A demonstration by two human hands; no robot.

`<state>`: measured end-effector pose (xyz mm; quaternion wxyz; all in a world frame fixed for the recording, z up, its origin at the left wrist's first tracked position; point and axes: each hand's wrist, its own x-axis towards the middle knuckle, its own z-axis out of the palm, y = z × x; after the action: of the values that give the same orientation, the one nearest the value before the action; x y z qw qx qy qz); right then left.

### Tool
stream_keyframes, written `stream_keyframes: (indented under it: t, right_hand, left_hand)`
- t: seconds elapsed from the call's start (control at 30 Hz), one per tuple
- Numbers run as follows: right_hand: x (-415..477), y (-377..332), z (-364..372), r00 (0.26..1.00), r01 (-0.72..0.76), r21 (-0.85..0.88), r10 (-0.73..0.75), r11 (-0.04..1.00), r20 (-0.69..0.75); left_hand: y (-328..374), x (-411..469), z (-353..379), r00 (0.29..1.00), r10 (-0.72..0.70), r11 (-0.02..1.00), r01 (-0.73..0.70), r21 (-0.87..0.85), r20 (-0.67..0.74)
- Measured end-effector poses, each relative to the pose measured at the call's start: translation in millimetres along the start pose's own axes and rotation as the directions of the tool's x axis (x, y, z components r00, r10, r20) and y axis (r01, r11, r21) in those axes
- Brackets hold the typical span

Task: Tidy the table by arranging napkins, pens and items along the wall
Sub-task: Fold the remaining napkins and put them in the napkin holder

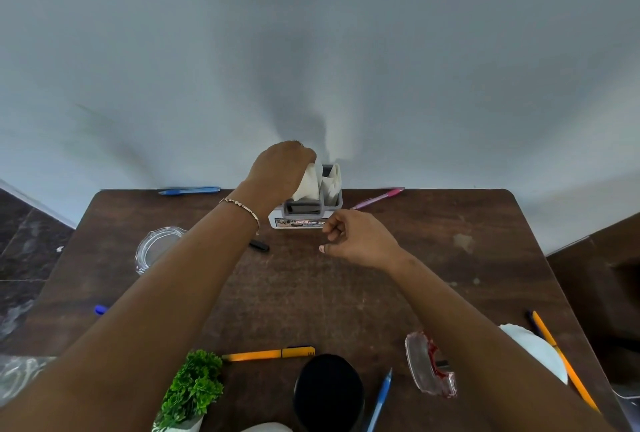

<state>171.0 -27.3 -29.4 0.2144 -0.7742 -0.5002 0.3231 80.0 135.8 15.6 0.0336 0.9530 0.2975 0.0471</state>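
Our left arm hides most of a blue tip (100, 309) at the left of the table (450, 258), and most of a black piece (259, 245) under the wrist; we cannot tell what either is. The bottom edge cuts off the near blue pen (380, 400), the cup (329, 390) and the plant (192, 386). Our right arm covers part of a clear, red-marked glass thing (429, 369) and part of the plate (540, 352). A dark pen (531, 320) shows only its end beside the right yellow pen (564, 362).

We count five plain pens: the near blue one, the right yellow one, the far blue pen (189, 191) and the pink pen (377, 197) by the wall, and a yellow pen (268, 354) in front. There are two napkins, one holder (311, 204) and one dish (157, 248).

The holder stands at the far edge, against the wall. Our left hand (280, 168) grips one napkin (308, 182) from above, over the left slot. The other napkin (334, 182) stands in the right slot. Our right hand (360, 239) has its fingers loosely curled on nothing, just beside the holder's base; we cannot tell whether they touch it.
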Motion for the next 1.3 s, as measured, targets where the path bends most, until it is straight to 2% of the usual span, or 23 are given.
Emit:
stream_keyframes:
  t: [0.4, 0.57, 0.77, 0.97, 1.3]
  right_hand:
    - [-4, -1, 1, 1.0, 0.021, 0.011, -0.021, 1.0, 0.008]
    - [-6, -5, 1, 1.0, 0.024, 0.014, -0.024, 1.0, 0.013]
    - [-8, -2, 0, 1.0, 0.016, 0.007, -0.016, 1.0, 0.019]
    - [-6, -1, 2, 1.0, 0.001, 0.009, -0.001, 1.0, 0.017]
    - [-7, 1, 0, 0.999, 0.006, -0.026, -0.005, 1.0, 0.033]
  left_hand:
    - [-4, -3, -7, 0.998, 0.002, 0.999, 0.001, -0.042, 0.066]
    - [1, -11, 5, 0.993, 0.008, 1.0, -0.01, 0.013, 0.119]
    - [3, -11, 3, 0.999, -0.007, 0.998, 0.004, 0.059, 0.046]
    - [0, -9, 6, 0.99, -0.036, 0.997, 0.026, 0.07, 0.139]
    - [8, -20, 15, 0.989, -0.004, 0.994, -0.012, 0.111, 0.146]
